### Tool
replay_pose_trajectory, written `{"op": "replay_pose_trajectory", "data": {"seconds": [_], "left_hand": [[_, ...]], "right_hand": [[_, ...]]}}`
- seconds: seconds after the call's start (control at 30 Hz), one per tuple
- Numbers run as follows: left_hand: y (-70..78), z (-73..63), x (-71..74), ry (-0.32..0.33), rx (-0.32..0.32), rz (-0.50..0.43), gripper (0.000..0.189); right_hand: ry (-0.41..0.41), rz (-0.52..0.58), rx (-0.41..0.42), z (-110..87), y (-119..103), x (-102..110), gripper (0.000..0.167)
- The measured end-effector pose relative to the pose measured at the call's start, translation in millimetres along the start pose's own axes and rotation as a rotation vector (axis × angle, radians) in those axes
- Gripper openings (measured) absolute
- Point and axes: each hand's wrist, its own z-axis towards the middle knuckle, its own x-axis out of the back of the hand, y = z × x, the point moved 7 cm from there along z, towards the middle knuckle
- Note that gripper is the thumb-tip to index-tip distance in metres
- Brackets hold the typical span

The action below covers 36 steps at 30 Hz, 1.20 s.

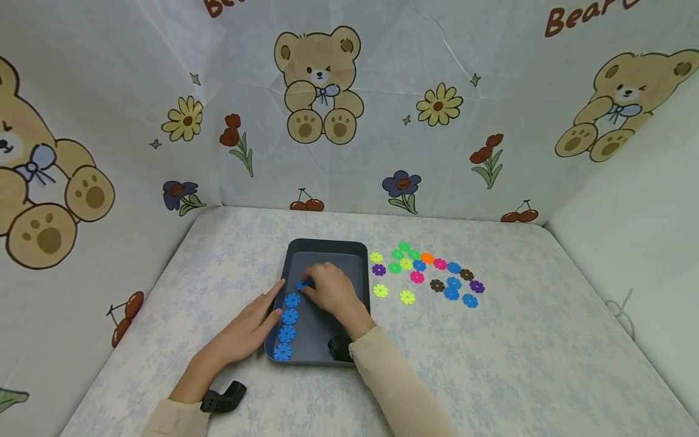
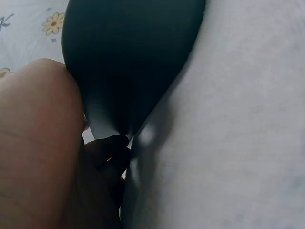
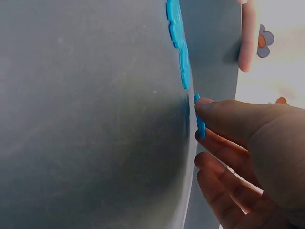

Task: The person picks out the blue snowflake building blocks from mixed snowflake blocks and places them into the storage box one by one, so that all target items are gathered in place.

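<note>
A dark grey rectangular tray (image 1: 327, 243) lies on the table, with several blue notched plastic discs (image 1: 286, 333) in a column along its left side. My right hand (image 1: 330, 290) is over the tray and pinches another blue disc (image 3: 199, 117) between thumb and fingers, close to the inner wall, past the far end of the column. In the right wrist view this disc is held on edge. My left hand (image 1: 248, 328) rests at the tray's left rim, its index finger stretched along the edge and its thumb over the rim. The left wrist view shows its shaded fingers (image 2: 112, 145) against the tray's wall.
Right of the tray lie loose discs in several colours, among them a green disc (image 1: 404, 247), an orange disc (image 1: 427, 258), a brown disc (image 1: 437, 285) and a yellow disc (image 1: 407, 297). A bear-print cloth (image 1: 371, 158) stands behind the table.
</note>
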Motion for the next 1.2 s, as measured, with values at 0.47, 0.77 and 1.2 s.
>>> {"op": "replay_pose_trajectory", "data": {"seconds": [0.47,0.77,1.2], "left_hand": [[2.4,0.8,-0.5,-0.002,-0.013,-0.006,0.064],[3.2,1.1,0.4,0.002,-0.023,-0.007,0.065],[1.8,0.8,0.1,0.001,-0.018,-0.008,0.065]], "right_hand": [[-0.026,-0.003,0.009,0.1,0.7,-4.9,0.018],[-0.043,0.009,0.024,1.2,-0.4,-8.1,0.020],[-0.066,0.018,0.058,2.2,-1.5,-10.7,0.027]]}}
